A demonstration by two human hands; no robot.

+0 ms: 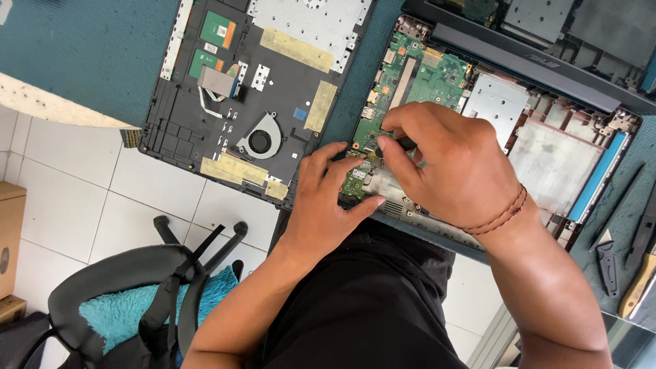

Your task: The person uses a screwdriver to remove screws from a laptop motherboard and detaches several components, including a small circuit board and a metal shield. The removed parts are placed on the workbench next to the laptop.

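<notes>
We see a teal work mat (pixel 89 48) that covers the table, and on it two big parts of an opened laptop. On the left lies the black keyboard cover (pixel 205 130), turned upside down, with a round fan (pixel 260 141) and strips of yellowish tape on it. On the right lies the laptop base (pixel 547 157), with the green circuit board (pixel 430 78) still inside it.

Both hands work at the near edge of this board. Our left hand (pixel 328 198) lies flat beside the board, the fingers spread, with the fingertips touching its lower left corner. Our right hand (pixel 451 164) is above the board with the thumb and forefinger pinched together on a small dark tool (pixel 406 143), maybe a screwdriver; the tip is hidden, so we cannot tell what it touches. The board is directly under this grip, a little toward the left hand.

Some hand tools (pixel 639 273) lie on the mat far to the right.
</notes>
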